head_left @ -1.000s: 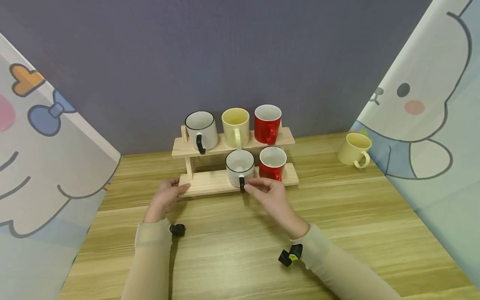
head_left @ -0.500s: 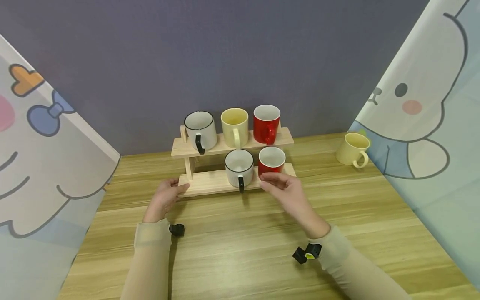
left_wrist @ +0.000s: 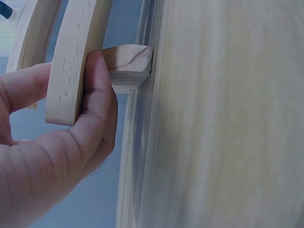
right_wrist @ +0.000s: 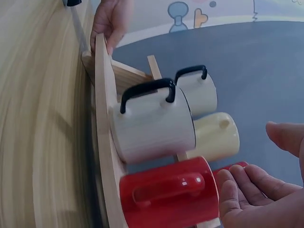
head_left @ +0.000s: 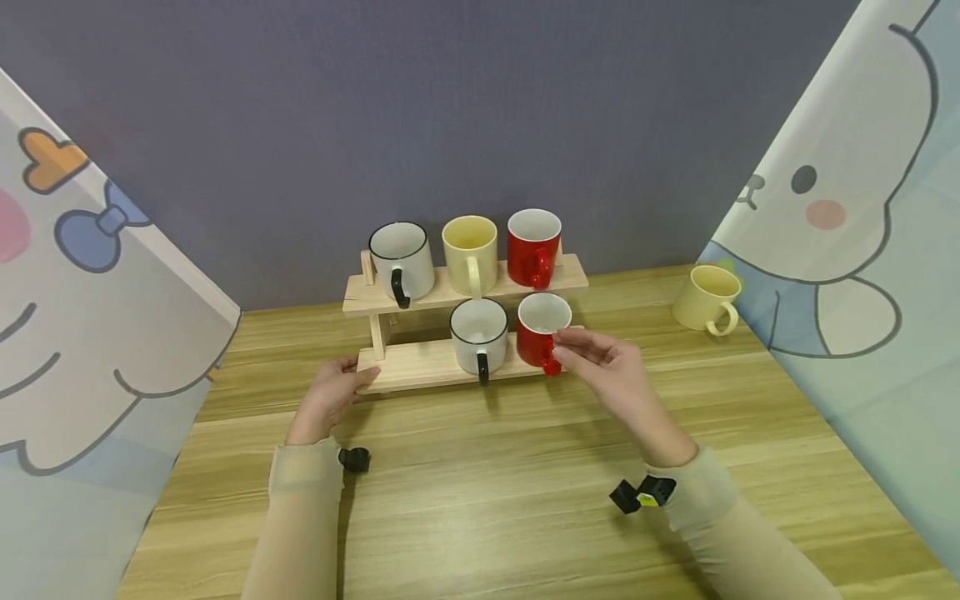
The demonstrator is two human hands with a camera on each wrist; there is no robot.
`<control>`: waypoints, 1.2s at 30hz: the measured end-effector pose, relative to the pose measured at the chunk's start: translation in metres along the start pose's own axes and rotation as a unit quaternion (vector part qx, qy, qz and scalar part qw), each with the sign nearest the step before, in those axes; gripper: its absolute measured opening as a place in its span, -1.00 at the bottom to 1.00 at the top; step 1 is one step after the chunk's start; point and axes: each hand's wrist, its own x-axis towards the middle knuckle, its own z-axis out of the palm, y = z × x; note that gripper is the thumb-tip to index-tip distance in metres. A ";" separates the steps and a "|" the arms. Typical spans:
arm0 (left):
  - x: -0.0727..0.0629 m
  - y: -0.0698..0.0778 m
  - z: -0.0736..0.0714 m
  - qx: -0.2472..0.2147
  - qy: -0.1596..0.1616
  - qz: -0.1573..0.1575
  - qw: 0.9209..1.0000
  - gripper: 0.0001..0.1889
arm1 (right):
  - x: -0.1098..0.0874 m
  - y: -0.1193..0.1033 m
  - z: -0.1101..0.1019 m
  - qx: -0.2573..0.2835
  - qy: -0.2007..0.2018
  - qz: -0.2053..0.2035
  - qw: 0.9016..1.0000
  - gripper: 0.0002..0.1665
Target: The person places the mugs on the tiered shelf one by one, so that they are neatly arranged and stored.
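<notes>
A two-tier wooden rack (head_left: 411, 367) holds several mugs. My left hand (head_left: 328, 398) grips the left end of its lower board, the thumb on top. In the left wrist view the thumb and fingers pinch the wooden board (left_wrist: 66, 95). On the lower tier stand a white mug (head_left: 471, 354) with a black rim and handle and, to its right, a red mug (head_left: 534, 343) with its handle towards me. Beside that red mug is my right hand (head_left: 617, 379). In the right wrist view its fingers (right_wrist: 259, 192) lie loosely near the mug's rim, thumb apart, nothing held.
On the upper tier stand a white mug (head_left: 414, 275) with a black handle, a yellow mug (head_left: 459, 271) and another red mug (head_left: 521, 262). A second yellow mug (head_left: 697, 304) sits on the table (head_left: 450, 517) at the back right. A grey-blue wall rises behind.
My right hand has left the lower white mug's black handle and moved right, past the front of the lower red mug to its right side. My left hand stays on the rack.
</notes>
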 end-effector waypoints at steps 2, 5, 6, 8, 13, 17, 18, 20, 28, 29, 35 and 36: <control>0.001 0.000 0.000 0.000 0.001 0.000 1.000 -0.18 | 0.001 0.000 -0.004 0.002 0.001 -0.001 1.000 -0.59; 0.001 0.000 0.000 0.000 0.002 0.001 1.000 -0.19 | 0.001 0.000 -0.009 0.003 -0.002 -0.006 1.000 -0.57; 0.000 0.000 0.000 0.001 0.002 0.001 1.000 -0.19 | 0.001 0.000 -0.012 0.004 -0.001 -0.007 1.000 -0.57; 0.000 0.000 0.000 0.002 0.001 0.001 1.000 -0.19 | 0.001 -0.002 -0.016 0.003 0.000 -0.010 1.000 -0.56; 0.000 0.000 0.000 0.002 0.001 -0.002 1.000 -0.17 | 0.002 -0.005 -0.029 0.018 0.009 -0.014 1.000 -0.55; -0.001 0.001 0.000 -0.003 0.002 -0.006 1.000 -0.17 | 0.003 -0.006 -0.040 0.020 0.013 -0.018 1.000 -0.52; -0.001 0.001 0.000 -0.003 0.003 -0.007 1.000 -0.16 | 0.003 -0.006 -0.042 0.014 0.015 -0.021 1.000 -0.52; -0.001 0.001 0.000 -0.003 0.003 -0.008 1.000 -0.16 | 0.004 -0.006 -0.048 0.009 0.021 -0.025 0.999 -0.52; 0.000 0.001 0.000 -0.006 0.004 -0.002 1.000 -0.20 | 0.005 0.000 -0.072 0.014 0.072 -0.040 0.996 -0.54; 0.000 0.001 0.000 -0.006 0.005 -0.001 1.000 -0.20 | 0.006 0.001 -0.075 0.018 0.078 -0.041 0.996 -0.54; 0.002 0.000 0.000 -0.004 0.006 0.003 1.000 -0.22 | 0.011 0.008 -0.097 0.017 0.117 -0.042 0.992 -0.52; 0.002 -0.001 0.000 -0.003 0.006 0.003 1.000 -0.21 | 0.012 0.009 -0.101 0.014 0.126 -0.040 0.991 -0.51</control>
